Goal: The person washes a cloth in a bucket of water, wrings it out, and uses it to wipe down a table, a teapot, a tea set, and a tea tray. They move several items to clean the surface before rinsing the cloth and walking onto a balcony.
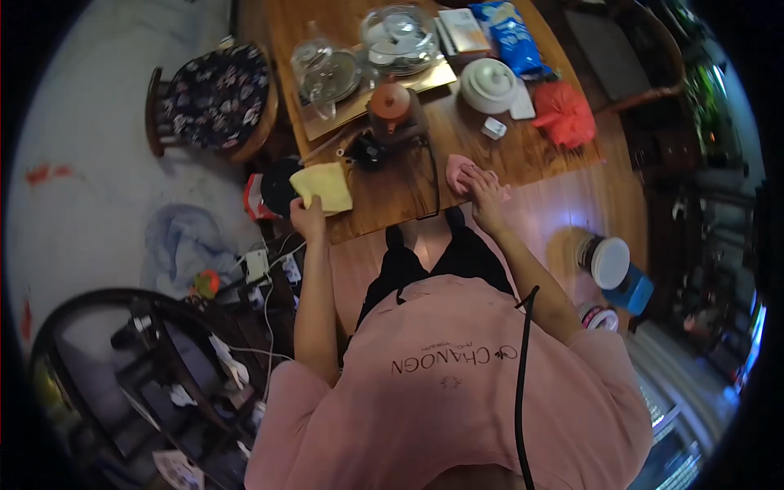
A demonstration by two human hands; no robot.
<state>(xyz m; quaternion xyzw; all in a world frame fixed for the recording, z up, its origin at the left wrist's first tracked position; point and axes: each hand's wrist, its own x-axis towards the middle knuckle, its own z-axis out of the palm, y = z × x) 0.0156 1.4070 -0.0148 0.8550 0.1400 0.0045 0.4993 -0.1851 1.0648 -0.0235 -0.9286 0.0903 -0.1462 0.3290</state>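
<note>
My left hand grips the lower edge of a yellow cloth, which spreads out at the table's front left corner. On the right, my right hand presses down on a crumpled pink cloth near the front edge of the wooden table. My fingers cover part of that cloth. Between and beyond my hands stands a reddish-brown teapot, with a small black object in front of it. A white lidded pot stands behind the pink cloth.
Glassware under a clear cover and a glass teapot stand at the back left. A blue packet and a red plastic bag lie to the right. A flower-patterned chair is left; a white-lidded bucket is on the floor.
</note>
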